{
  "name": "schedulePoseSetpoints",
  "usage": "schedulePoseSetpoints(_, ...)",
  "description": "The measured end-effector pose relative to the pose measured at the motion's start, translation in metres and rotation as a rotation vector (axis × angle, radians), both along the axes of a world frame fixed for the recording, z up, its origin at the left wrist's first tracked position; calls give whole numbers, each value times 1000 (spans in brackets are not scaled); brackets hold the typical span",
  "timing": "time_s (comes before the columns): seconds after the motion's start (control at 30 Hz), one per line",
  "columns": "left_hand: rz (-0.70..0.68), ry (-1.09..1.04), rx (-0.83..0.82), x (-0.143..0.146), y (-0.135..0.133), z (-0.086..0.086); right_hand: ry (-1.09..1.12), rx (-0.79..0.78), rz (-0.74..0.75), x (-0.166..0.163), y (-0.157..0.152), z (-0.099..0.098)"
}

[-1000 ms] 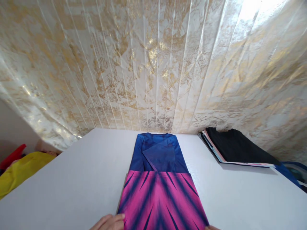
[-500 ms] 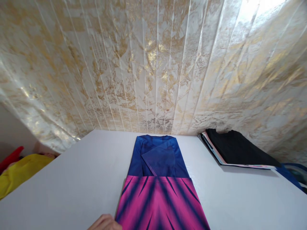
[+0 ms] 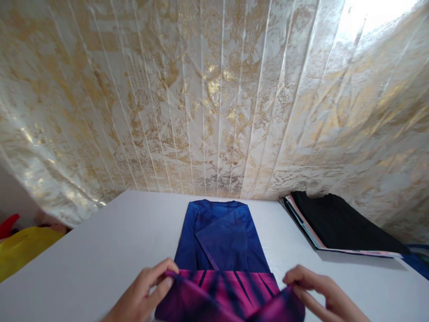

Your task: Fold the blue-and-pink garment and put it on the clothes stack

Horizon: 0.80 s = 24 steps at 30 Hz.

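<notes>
A blue and pink sports shirt (image 3: 219, 237) lies lengthwise on the white table (image 3: 100, 250), its blue part far from me and its pink striped part near me. My left hand (image 3: 144, 293) pinches the near left corner of the pink hem and holds it raised off the table. My right hand (image 3: 321, 293) pinches the near right corner, also raised. The lifted hem curls over between my hands and hides the nearest stretch of the shirt.
A stack of folded clothes (image 3: 338, 219), black on top, sits at the table's far right. Yellow cloth (image 3: 23, 250) and a bit of red cloth lie off the left edge. A white and gold curtain (image 3: 214, 98) hangs behind the table.
Both hands came up into view and took hold of the shirt's near corners. The pink hem has risen off the table and begun folding toward the blue part. The camera tilted slightly.
</notes>
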<state>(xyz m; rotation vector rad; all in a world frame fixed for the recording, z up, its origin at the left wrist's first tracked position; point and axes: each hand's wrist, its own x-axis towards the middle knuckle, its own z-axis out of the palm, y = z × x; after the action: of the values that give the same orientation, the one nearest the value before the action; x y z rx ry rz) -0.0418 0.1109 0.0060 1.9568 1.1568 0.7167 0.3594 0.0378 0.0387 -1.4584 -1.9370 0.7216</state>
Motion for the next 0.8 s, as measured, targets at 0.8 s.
schedulePoseSetpoints(0.8,335,20,108,73,235,-40,159,11,-416,1,291,-87)
